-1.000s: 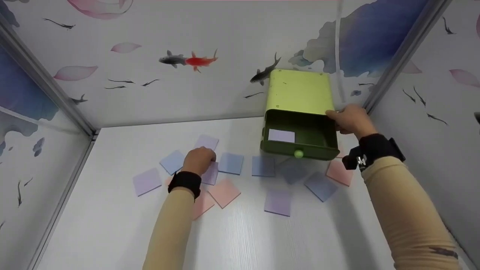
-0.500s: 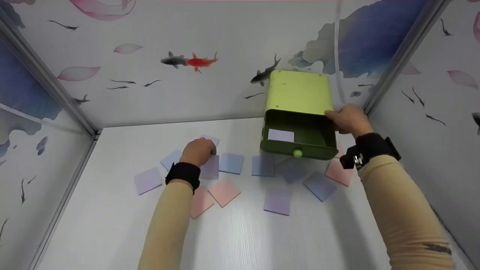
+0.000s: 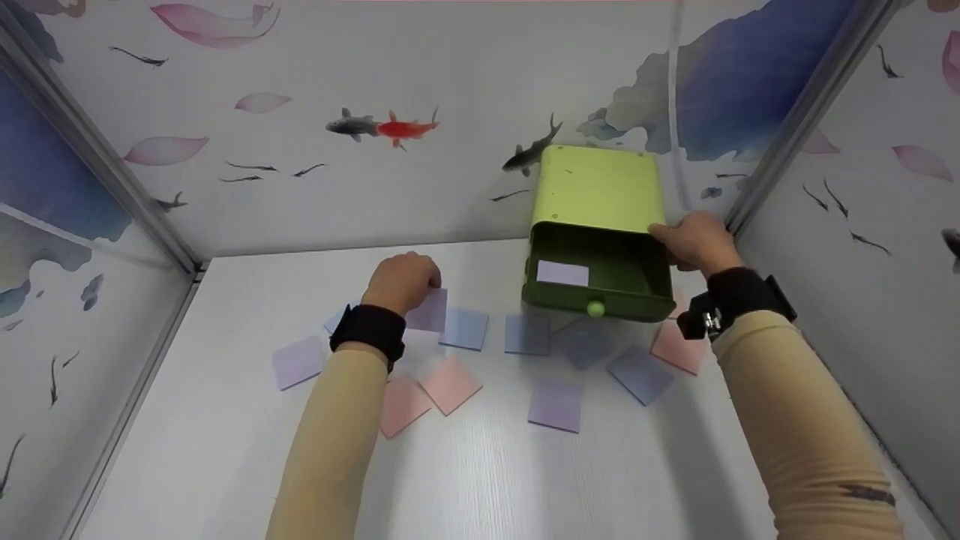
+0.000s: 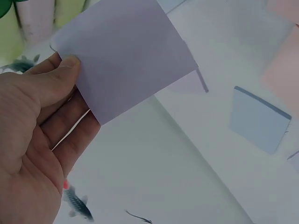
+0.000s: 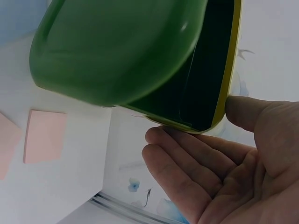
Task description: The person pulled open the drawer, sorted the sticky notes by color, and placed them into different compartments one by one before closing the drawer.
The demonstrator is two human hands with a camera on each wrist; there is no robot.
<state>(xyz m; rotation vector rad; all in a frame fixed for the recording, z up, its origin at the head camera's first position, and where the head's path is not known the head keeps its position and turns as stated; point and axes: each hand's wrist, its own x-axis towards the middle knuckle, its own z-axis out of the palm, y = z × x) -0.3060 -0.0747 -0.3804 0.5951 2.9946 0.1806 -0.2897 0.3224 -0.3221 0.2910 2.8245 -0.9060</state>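
Observation:
My left hand (image 3: 403,281) pinches a purple sticky note (image 4: 126,60) by one edge, between thumb and fingers. In the head view this note (image 3: 427,311) is raised over the table, its near end overlapping a blue sticky note (image 3: 465,330). My right hand (image 3: 697,241) grips the right front edge of a yellow-green drawer box (image 3: 600,187), thumb on the rim and fingers under the side. The box's dark green drawer (image 3: 637,306) is pulled out, its round knob (image 3: 596,308) facing me. One pale purple note (image 3: 562,273) lies inside the drawer.
Several blue, pink and purple notes lie about the white table (image 3: 480,480), among them a pink note (image 3: 448,385) and a purple note (image 3: 555,405). A pink note (image 3: 679,347) lies near the right forearm. Behind the box stands a printed wall panel (image 3: 465,187).
My left hand has lifted the purple note and moved it away from me, toward the back wall. The right hand keeps its grip on the box, which has stayed in place.

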